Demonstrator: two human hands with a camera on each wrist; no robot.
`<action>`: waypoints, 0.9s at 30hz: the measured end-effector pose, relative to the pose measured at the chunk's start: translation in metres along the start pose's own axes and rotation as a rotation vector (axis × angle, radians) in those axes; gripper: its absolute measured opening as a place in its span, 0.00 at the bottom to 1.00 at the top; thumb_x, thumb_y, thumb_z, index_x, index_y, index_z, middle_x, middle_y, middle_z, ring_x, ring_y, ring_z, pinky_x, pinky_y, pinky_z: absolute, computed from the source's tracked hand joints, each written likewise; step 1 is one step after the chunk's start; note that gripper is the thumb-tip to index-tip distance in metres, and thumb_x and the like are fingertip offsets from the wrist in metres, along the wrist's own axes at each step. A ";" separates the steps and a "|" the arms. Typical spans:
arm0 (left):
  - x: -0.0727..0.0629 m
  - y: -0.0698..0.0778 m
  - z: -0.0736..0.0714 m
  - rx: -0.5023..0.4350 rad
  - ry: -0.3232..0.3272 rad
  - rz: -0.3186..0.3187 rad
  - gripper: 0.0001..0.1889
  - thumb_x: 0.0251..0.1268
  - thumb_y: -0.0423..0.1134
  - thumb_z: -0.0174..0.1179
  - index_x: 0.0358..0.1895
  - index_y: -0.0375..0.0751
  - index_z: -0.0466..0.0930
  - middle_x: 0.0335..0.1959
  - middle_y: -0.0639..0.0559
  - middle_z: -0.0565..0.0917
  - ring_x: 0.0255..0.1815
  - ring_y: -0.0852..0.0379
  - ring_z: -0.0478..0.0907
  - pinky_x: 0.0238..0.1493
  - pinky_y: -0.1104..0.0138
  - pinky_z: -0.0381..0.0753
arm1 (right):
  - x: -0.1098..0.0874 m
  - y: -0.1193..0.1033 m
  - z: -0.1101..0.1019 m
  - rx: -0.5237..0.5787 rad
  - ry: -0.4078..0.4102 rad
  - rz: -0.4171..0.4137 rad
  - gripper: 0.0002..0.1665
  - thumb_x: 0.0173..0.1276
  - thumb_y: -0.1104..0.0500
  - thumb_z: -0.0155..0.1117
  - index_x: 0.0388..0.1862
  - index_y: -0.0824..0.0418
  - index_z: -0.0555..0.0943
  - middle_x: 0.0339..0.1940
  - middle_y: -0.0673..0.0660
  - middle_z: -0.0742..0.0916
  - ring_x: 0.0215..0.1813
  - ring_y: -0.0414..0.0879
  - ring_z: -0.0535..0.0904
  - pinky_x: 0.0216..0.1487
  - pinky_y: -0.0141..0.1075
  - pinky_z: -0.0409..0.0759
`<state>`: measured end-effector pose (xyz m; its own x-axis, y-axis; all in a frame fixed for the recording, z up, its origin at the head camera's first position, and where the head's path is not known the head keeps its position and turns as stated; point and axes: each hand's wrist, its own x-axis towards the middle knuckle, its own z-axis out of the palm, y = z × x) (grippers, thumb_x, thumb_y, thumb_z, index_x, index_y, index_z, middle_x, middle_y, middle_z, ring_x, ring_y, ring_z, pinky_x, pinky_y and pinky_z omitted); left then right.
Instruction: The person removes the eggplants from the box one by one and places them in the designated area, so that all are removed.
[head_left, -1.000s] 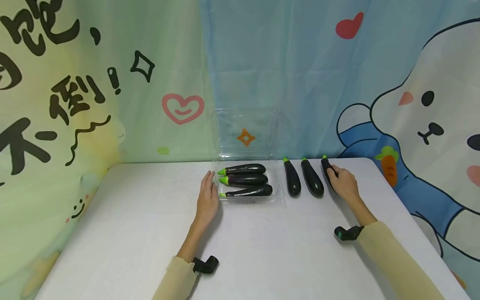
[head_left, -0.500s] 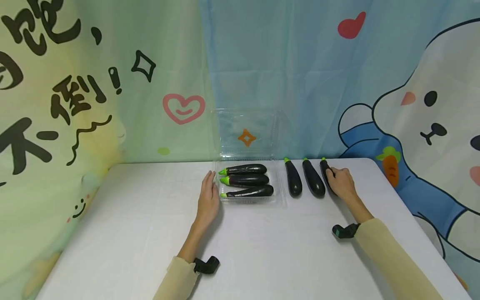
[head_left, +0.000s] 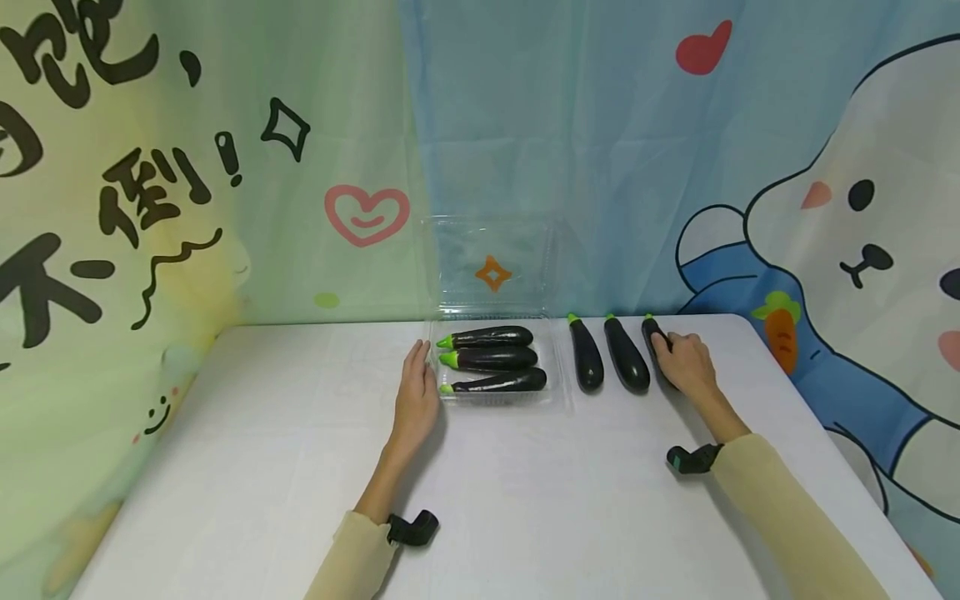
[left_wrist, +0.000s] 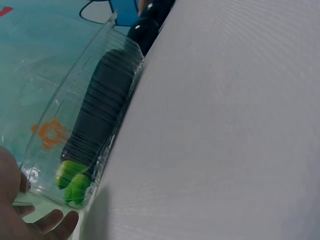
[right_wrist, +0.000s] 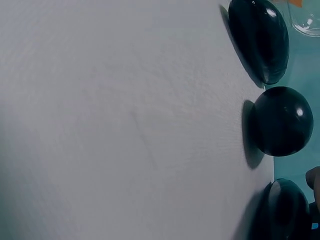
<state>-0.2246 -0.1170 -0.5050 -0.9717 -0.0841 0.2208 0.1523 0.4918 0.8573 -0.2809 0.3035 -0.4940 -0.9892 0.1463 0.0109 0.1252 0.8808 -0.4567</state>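
My left hand [head_left: 416,400] lies along the left side of a clear plastic clamshell box [head_left: 555,375], its fingers straight against the wall. In the left wrist view, its spread fingertips [left_wrist: 65,225] show at the box's near corner. Three dark eggplants [head_left: 495,360] with green stems lie side by side in the box. My right hand [head_left: 688,364] grips the rightmost of three eggplants outside the box, this eggplant [head_left: 652,332] lying partly hidden under the fingers. In the right wrist view, only a fingertip [right_wrist: 314,179] shows, beside that eggplant [right_wrist: 286,210].
Two more eggplants, a left one [head_left: 587,358] and a middle one [head_left: 627,357], lie between the box and my right hand, stems toward the back. The clear lid [head_left: 491,242] stands raised at the table's back edge, before a printed curtain [head_left: 615,150]. White cloth covers the table [head_left: 525,500].
My right hand has shifted slightly left at the rightmost eggplant, which has moved a little with it. The left hand, box and other eggplants stay in place.
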 end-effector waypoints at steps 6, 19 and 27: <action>0.000 0.000 0.000 0.003 -0.001 0.000 0.25 0.78 0.36 0.36 0.74 0.38 0.57 0.77 0.43 0.57 0.78 0.43 0.55 0.77 0.49 0.56 | 0.002 0.001 -0.004 0.008 0.050 0.028 0.41 0.78 0.43 0.34 0.67 0.80 0.63 0.60 0.82 0.69 0.62 0.75 0.64 0.61 0.65 0.66; 0.000 0.002 -0.001 0.002 0.002 0.005 0.25 0.77 0.35 0.37 0.74 0.37 0.57 0.77 0.42 0.57 0.78 0.43 0.55 0.77 0.49 0.56 | -0.027 -0.058 -0.013 0.283 0.176 -0.362 0.27 0.76 0.54 0.50 0.64 0.73 0.72 0.57 0.73 0.76 0.59 0.66 0.72 0.60 0.59 0.70; 0.000 0.002 -0.001 -0.008 -0.002 0.002 0.25 0.77 0.36 0.36 0.74 0.37 0.57 0.77 0.42 0.57 0.78 0.43 0.55 0.77 0.49 0.56 | -0.059 -0.106 -0.003 0.286 -0.029 -0.482 0.24 0.74 0.52 0.55 0.63 0.64 0.76 0.56 0.62 0.83 0.56 0.56 0.79 0.58 0.54 0.78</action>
<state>-0.2247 -0.1167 -0.5033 -0.9717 -0.0816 0.2217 0.1556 0.4847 0.8607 -0.2354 0.2027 -0.4431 -0.9316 -0.2589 0.2551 -0.3632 0.6871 -0.6292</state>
